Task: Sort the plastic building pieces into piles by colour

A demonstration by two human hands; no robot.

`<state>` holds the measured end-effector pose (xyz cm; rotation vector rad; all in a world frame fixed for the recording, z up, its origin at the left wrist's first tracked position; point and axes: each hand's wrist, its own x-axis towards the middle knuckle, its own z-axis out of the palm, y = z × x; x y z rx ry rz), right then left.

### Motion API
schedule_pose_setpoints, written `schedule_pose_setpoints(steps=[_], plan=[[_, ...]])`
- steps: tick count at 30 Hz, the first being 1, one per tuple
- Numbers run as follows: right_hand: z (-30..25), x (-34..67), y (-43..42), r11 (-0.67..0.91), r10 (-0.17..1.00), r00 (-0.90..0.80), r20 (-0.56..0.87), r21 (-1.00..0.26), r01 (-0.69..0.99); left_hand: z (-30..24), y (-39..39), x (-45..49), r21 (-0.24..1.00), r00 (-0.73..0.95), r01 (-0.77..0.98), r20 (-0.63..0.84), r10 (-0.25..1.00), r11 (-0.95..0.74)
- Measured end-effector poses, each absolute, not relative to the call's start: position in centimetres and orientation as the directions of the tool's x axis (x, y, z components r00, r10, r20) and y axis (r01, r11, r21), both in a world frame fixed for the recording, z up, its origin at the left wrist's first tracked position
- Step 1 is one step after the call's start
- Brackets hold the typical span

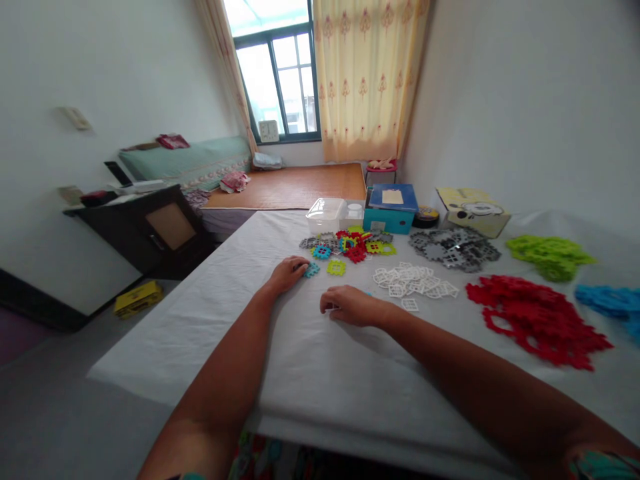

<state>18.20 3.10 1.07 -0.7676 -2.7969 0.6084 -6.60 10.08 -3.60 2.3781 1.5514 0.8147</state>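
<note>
My left hand [289, 275] rests on the white-covered table, its fingers closed at the edge of a blue notched plastic building piece [312, 269]. To its right, my right hand [350, 305] is held low over the cloth with curled fingers and thumb. What it pinches, if anything, is mostly hidden; a little white shows under the fingers. A yellow-green square piece [337, 268] with a window opening lies beyond and between the hands. Close to my right hand are a pile of white window-frame pieces [415, 281] and one loose white frame [409, 305].
Mixed coloured pieces [354, 247] lie behind the hands. Grey [455, 248], red [535, 320], green [549, 255] and blue [613, 305] piles spread rightward. A clear plastic box [326, 215], a teal box [389, 220] and a yellow carton [473, 211] line the far edge.
</note>
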Motion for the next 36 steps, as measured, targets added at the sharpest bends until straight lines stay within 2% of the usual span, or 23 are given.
schedule_pose_setpoints(steps=[3, 6, 8, 10, 13, 15, 18, 21, 24, 26, 29, 32, 36], plan=[[2.8, 21.2, 5.4, 0.698, 0.654, -0.756, -0.033, -0.36, 0.619, -3.7, 10.2, -6.7, 0.428, 0.301, 0.794, 0.341, 0.891, -0.432], [4.0, 24.5, 7.7, 0.55, 0.822, -0.565, -0.068, -0.158, 0.82, -3.9, 10.3, -6.7, 0.41, 0.309, 0.802, 0.338, 0.889, -0.435], [4.1, 25.7, 8.5, 0.528, 0.845, -0.533, -0.045, -0.084, 0.845, -3.9, 10.4, -6.6, 0.393, 0.309, 0.811, 0.34, 0.888, -0.432], [3.5, 25.8, 8.6, 0.578, 0.804, -0.59, -0.073, -0.139, 0.804, -3.9, 10.4, -6.4, 0.391, 0.305, 0.814, 0.343, 0.888, -0.431], [2.0, 24.4, 8.1, 0.622, 0.713, -0.684, -0.154, -0.309, 0.719, -3.8, 10.2, -6.1, 0.415, 0.32, 0.793, 0.341, 0.884, -0.447], [1.0, 23.2, 7.9, 0.624, 0.693, -0.713, -0.105, -0.409, 0.666, -3.8, 10.1, -5.9, 0.437, 0.333, 0.774, 0.336, 0.881, -0.459], [-0.3, 21.6, 8.0, 0.602, 0.745, -0.663, 0.071, -0.499, 0.623, -3.7, 10.0, -5.7, 0.462, 0.324, 0.763, 0.334, 0.885, -0.453], [-1.6, 20.6, 8.2, 0.602, 0.794, -0.567, 0.218, -0.403, 0.689, -3.7, 9.9, -5.5, 0.47, 0.319, 0.756, 0.343, 0.884, -0.455], [-2.7, 19.8, 8.0, 0.636, 0.77, -0.577, 0.271, -0.268, 0.724, -3.7, 9.8, -5.2, 0.492, 0.31, 0.742, 0.351, 0.884, -0.456], [-2.7, 19.5, 7.7, 0.707, 0.707, -0.656, 0.265, -0.263, 0.656, -3.6, 9.7, -5.0, 0.513, 0.298, 0.738, 0.336, 0.894, -0.438], [-1.8, 19.7, 7.7, 0.762, 0.643, -0.713, 0.278, -0.326, 0.56, -3.3, 9.5, -4.9, 0.522, 0.289, 0.744, 0.311, 0.905, -0.417], [-1.0, 21.1, 8.8, 0.676, 0.736, -0.59, 0.332, -0.32, 0.664, -3.1, 9.3, -4.8, 0.524, 0.278, 0.745, 0.321, 0.906, -0.414], [-1.7, 23.1, 10.8, 0.438, 0.876, -0.356, 0.324, -0.229, 0.869, -3.1, 9.3, -4.8, 0.522, 0.251, 0.753, 0.336, 0.908, -0.401]])
